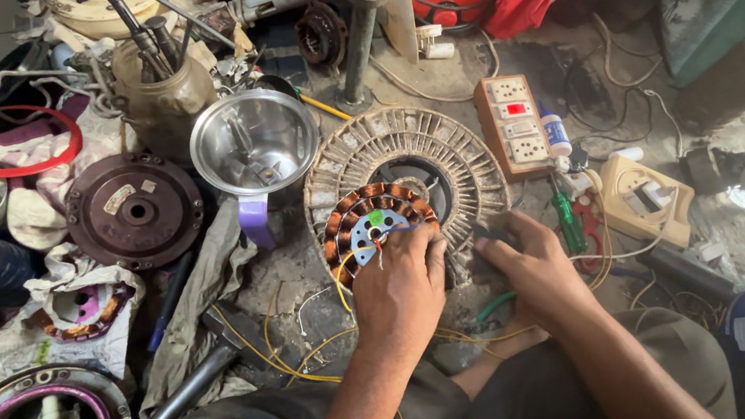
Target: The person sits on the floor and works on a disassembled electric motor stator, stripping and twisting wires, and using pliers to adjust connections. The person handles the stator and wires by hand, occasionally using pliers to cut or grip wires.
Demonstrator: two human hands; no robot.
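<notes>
Your left hand [400, 290] is resting, fingers curled, on the copper-wound motor coil [373, 224], which is lying on the round ribbed fan housing [406, 169]. Your right hand [531, 264] is sitting just beside that housing's lower right edge, fingers bent over a small dark part I cannot make out. A green screwdriver [568, 218] and a socket strip [513, 122] are lying just right of the housing.

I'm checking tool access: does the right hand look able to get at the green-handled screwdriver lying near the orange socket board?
Probably yes. The right hand rests just beside the green-handled screwdriver, which lies in the open below the orange socket board; only loose wires lie around it.
</notes>
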